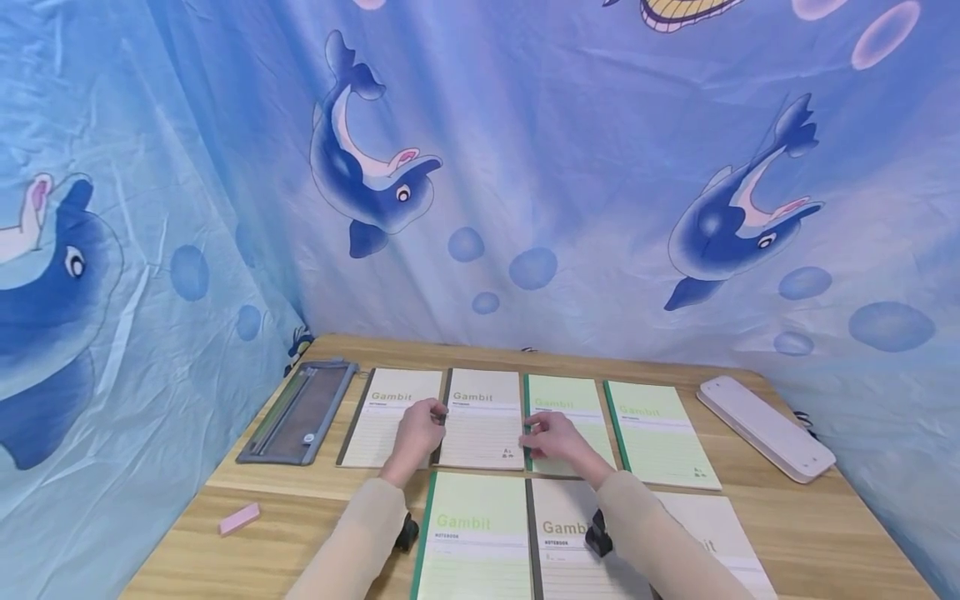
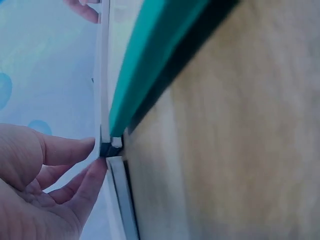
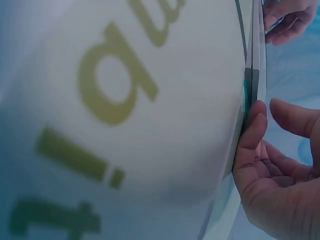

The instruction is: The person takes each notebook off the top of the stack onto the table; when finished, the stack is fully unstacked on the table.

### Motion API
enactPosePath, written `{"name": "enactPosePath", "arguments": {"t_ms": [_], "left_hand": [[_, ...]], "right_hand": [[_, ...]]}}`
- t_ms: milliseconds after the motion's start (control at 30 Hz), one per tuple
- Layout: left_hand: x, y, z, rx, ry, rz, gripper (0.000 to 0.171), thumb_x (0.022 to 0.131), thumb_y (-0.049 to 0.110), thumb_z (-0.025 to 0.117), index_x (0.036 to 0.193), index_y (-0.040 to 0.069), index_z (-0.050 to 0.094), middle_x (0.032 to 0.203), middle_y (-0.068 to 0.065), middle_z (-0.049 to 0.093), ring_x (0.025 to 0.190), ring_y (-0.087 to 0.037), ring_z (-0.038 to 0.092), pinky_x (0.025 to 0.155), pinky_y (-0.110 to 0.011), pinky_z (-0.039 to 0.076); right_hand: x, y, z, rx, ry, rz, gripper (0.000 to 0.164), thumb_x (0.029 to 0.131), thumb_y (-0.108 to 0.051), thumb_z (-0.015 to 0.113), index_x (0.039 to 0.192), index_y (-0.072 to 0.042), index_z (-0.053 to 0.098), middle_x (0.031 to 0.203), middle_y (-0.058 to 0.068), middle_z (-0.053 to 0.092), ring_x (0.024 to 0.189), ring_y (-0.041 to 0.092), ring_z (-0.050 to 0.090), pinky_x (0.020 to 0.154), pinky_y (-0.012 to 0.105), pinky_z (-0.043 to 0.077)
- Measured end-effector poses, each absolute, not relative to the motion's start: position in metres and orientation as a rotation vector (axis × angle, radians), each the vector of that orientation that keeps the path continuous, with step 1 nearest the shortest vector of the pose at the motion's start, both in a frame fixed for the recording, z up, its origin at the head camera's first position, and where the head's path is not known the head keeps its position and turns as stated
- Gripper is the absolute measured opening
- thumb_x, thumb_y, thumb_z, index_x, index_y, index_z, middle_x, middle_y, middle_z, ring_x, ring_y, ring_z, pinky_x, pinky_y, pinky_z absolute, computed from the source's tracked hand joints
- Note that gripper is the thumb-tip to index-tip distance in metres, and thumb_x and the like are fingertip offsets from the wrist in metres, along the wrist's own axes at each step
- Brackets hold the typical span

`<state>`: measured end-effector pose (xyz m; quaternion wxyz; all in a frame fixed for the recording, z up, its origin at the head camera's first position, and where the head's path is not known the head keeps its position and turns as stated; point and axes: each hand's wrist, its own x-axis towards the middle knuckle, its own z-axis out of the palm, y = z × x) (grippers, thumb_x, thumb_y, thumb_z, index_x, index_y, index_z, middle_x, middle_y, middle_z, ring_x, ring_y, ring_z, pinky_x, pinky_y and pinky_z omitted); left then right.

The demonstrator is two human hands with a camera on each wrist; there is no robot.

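Note:
In the back row on the table, a white notebook with a grey spine lies between my two hands. My left hand is at its left edge; in the left wrist view the thumb and a finger come together at the dark spine. My right hand is by its right edge, over the green-spined notebook beside it. Seen from the right wrist, the thumb stands apart from the bent forefinger, which touches a notebook edge. Another white notebook lies to the left.
Another green-spined notebook lies at the back right. In front are a green notebook, a white notebook and a further one partly under my right sleeve. A grey mesh pouch, pink eraser and pale case flank them.

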<state>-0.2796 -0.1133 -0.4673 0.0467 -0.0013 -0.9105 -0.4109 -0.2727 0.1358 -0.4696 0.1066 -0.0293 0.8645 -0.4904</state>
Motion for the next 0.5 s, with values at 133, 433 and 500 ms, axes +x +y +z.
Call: {"name": "enactPosePath", "arguments": {"t_ms": [133,433,500], "left_hand": [[-0.2805,-0.1124,-0.4637,-0.016,-2.788,-1.205,0.031,0.078,-0.009,0.065,0.109,-0.006,0.067,0.097,-0.016,0.067,0.087,-0.028,0.065,0.075,-0.04,0.056],[-0.2841,-0.116,-0.4645,0.022,-2.918,-1.179,0.017,0.087,0.007,0.065,0.094,-0.007,0.07,0.08,-0.012,0.067,0.069,-0.021,0.061,0.058,-0.03,0.051],[-0.2846,-0.1158,-0.4657,0.043,-2.921,-1.199,0.017,0.086,0.008,0.066,0.095,-0.006,0.07,0.081,-0.012,0.068,0.069,-0.021,0.062,0.058,-0.029,0.051]], "right_hand": [[-0.2754,0.1364,-0.4733,-0.079,2.562,-1.459,0.036,0.09,-0.004,0.07,0.124,0.004,0.063,0.078,0.008,0.063,0.061,0.016,0.065,0.06,0.029,0.057],[-0.2761,0.1324,-0.4761,-0.069,2.639,-1.377,0.039,0.086,-0.004,0.072,0.124,0.002,0.064,0.072,0.006,0.06,0.057,0.014,0.063,0.055,0.025,0.052],[-0.2762,0.1317,-0.4772,-0.059,2.642,-1.375,0.04,0.086,-0.004,0.072,0.124,0.002,0.064,0.072,0.006,0.061,0.058,0.014,0.063,0.055,0.025,0.052]]}}
